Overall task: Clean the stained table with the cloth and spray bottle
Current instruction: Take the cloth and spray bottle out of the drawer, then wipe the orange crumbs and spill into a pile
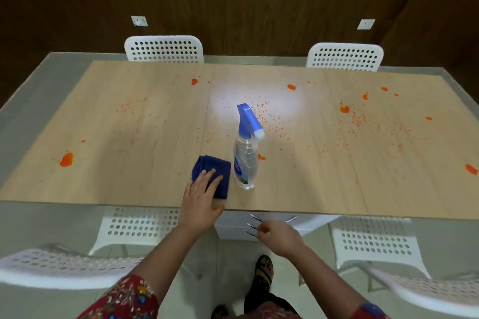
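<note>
Desk of pale wood-grain laminate fills the middle of the view, with white perforated plastic chairs at its far and near edges. Standing upright close to the middle of the near edge is a clear plastic spray bottle with a blue trigger head. Just to the left of it, apart from its base, lies a folded dark blue cloth. The left hand lies flat on the cloth, its grip apart, the fingers straight and pressing down rather than curled round the fabric. The right hand hangs below the near edge, its grip loosely curled on nothing that shows, though it is somewhat blurred. Orange blobs sit near the left edge, along the far edge and toward the right corner, and fine orange specks scatter across the centre and right. No wiped patch or wet sheen is evident, so the cleaning looks barely started: spraying and wiping all appear to remain.
</note>
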`<state>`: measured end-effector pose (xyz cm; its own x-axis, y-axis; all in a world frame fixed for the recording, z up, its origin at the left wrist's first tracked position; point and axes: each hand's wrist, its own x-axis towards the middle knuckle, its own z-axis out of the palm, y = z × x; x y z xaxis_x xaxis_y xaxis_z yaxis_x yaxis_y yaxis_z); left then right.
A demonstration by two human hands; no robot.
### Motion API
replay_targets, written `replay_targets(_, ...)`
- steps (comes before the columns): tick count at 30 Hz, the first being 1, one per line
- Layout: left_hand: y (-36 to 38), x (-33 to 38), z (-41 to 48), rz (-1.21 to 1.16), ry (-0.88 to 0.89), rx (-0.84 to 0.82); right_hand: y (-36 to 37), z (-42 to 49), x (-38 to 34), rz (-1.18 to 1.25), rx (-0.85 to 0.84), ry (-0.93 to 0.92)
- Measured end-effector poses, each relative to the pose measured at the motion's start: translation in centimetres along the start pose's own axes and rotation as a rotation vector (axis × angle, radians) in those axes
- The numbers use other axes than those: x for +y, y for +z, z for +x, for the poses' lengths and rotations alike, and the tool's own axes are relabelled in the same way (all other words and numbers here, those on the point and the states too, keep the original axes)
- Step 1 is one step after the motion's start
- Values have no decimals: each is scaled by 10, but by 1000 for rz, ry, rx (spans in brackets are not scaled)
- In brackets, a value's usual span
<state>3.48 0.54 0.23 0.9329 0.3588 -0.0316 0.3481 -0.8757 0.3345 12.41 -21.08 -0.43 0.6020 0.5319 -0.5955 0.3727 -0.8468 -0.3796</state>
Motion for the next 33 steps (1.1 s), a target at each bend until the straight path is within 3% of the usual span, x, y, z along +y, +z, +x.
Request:
replay_targets(3,-6,-4,13,49,-41,-173,-40,-7,-28,291,288,-34)
replay_targets(5,-7,-5,18,76,-71,-198,-59,-1,-44,405,458,-97)
replay_targets(10,3,-4,19,188,-86,-147,-73,25,-75,506,442,-273)
replay_targets(14,-1,-7,31,140,25,138,-79,41,-76,433,514,-241)
replay_targets(16,-15,-11,34,46,-69,277,-81,47,-77,436,506,-259)
replay_targets(18,-39,-16,30,-125,-299,435,-82,52,-85,501,486,-293)
replay_targets(21,-72,-39,7,-531,-648,647,-82,60,-121,596,383,-358)
replay_targets(24,-93,-69,-14,-919,-816,787,-80,76,-171,603,305,-418)
replay_targets(26,-102,-82,-21,-1115,-891,810,-74,89,-198,616,271,-442)
replay_targets(33,-126,-127,-52,-1397,-984,703,-49,118,-278,513,262,-439)
